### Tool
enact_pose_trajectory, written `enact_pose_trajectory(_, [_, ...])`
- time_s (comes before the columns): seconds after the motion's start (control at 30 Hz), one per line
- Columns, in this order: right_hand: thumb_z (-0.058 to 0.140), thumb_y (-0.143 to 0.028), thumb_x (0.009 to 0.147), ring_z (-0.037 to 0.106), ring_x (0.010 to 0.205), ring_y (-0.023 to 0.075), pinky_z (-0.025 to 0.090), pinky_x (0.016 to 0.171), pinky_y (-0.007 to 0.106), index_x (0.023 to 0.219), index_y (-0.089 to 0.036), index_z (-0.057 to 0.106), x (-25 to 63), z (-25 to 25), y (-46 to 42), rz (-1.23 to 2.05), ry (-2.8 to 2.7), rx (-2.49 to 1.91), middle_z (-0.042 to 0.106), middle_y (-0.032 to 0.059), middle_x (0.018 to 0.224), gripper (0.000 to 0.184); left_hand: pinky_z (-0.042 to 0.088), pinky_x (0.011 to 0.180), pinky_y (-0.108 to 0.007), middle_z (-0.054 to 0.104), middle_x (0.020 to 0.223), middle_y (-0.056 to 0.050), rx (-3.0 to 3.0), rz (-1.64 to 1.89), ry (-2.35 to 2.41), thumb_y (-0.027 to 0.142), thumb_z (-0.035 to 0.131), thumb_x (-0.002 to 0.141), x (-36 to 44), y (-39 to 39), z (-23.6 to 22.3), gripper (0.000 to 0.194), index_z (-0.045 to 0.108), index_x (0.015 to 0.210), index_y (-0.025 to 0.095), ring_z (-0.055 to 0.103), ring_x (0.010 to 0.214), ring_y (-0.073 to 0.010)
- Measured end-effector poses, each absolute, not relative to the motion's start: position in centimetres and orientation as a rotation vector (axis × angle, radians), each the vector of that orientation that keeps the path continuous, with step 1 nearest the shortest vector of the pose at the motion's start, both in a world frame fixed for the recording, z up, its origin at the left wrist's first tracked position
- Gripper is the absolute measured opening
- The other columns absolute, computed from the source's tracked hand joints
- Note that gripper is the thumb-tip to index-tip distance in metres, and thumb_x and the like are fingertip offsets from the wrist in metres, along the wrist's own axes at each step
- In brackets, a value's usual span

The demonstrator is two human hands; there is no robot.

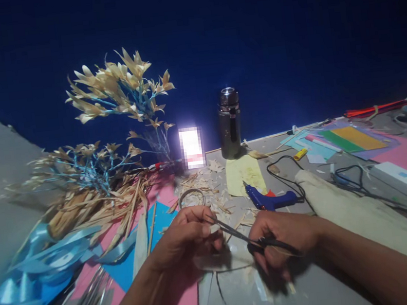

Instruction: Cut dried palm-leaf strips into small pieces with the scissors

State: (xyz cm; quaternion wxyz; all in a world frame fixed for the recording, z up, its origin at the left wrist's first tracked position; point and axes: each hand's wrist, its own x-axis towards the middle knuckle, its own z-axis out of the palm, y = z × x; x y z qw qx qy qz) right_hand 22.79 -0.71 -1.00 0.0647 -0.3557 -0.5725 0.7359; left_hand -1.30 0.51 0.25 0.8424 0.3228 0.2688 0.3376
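Observation:
My left hand [194, 232] is closed, pinching a small pale piece [214, 228] that looks like dried husk. In my right hand [275, 237] is a pair of dark scissors [234, 232], fingers wrapped round the handles. The blades point up and left, and their tips meet the pale piece at my left fingertips; whether they cut into it I cannot tell. Below both hands a long pale strip [226, 261] lies on the table. Just beyond my right hand rests a blue glue gun [271, 198], near a yellow paper sheet [243, 175] and many scattered pale scraps [211, 190].
A dark flask [230, 125] stands at the back beside a bright, blurred light [191, 147]. Pale artificial flowers on blue stems [123, 93] rise at left, above dried husks [85, 215] and blue ribbon [49, 253]. A rolled cloth [362, 222] and cables lie at right.

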Motion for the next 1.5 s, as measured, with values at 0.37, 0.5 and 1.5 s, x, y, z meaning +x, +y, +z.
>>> enact_pose_trajectory(0.37, [0.074, -0.029, 0.068, 0.054, 0.044, 0.0068, 0.036, 0.037, 0.011, 0.061, -0.014, 0.063, 22.2, -0.6, -0.8, 2.151, -1.773, -1.198, 0.059, -0.0024, 0.05, 0.02, 0.033, 0.044, -0.023, 0.065, 0.053, -0.008, 0.716, 0.7, 0.613, 0.015, 0.067, 0.063, -0.9, 0.2, 0.4, 0.001, 0.067, 0.063, 0.014, 0.051, 0.044, -0.0131])
enact_pose_trajectory(0.5, [0.075, -0.03, 0.069, 0.055, 0.043, 0.0072, 0.036, 0.037, 0.012, 0.062, -0.013, 0.064, 22.1, -0.7, -0.9, 2.15, -1.764, -1.2, 0.059, -0.0021, 0.05, 0.021, 0.037, 0.048, -0.025, 0.065, 0.054, -0.007, 0.722, 0.711, 0.606, 0.014, 0.067, 0.064, -1.1, 0.5, 0.2, 0.001, 0.068, 0.064, 0.014, 0.053, 0.046, -0.0138])
enact_pose_trajectory(1.5, [0.081, -0.036, 0.069, 0.046, 0.039, 0.0044, 0.032, 0.037, 0.013, 0.059, -0.013, 0.065, 22.5, 0.0, -0.8, 2.058, -1.775, -1.265, 0.056, -0.0033, 0.047, 0.029, 0.053, 0.057, -0.033, 0.068, 0.058, -0.007, 0.922, 0.671, 0.703, 0.023, 0.085, 0.067, -3.4, 2.5, 0.9, 0.021, 0.067, 0.068, 0.013, 0.067, 0.056, -0.0214])
